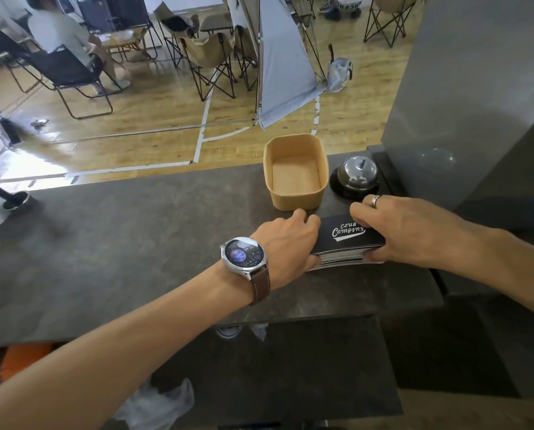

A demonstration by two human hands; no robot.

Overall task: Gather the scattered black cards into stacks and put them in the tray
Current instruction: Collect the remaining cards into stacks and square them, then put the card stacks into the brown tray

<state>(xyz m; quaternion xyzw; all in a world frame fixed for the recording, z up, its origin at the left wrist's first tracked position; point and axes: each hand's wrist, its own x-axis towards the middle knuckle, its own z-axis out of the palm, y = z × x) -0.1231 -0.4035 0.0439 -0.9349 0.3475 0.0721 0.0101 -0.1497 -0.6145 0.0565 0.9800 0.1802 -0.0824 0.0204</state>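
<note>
A thick stack of black cards [346, 240] with white "Club Camping" lettering lies on the dark counter [135, 243], just in front of the tan tray [295, 172]. My left hand [285, 240], with a watch on its wrist, grips the stack's left end, thumb at the front edge. My right hand [405, 231], wearing a ring, grips the right end, fingers curled over the top and thumb at the front. The tray holds nothing.
A silver desk bell on a black base [357, 178] stands right of the tray. A grey wall or cabinet [476, 103] rises at the right. Beyond the counter's far edge is a wooden floor with folding chairs and a seated person.
</note>
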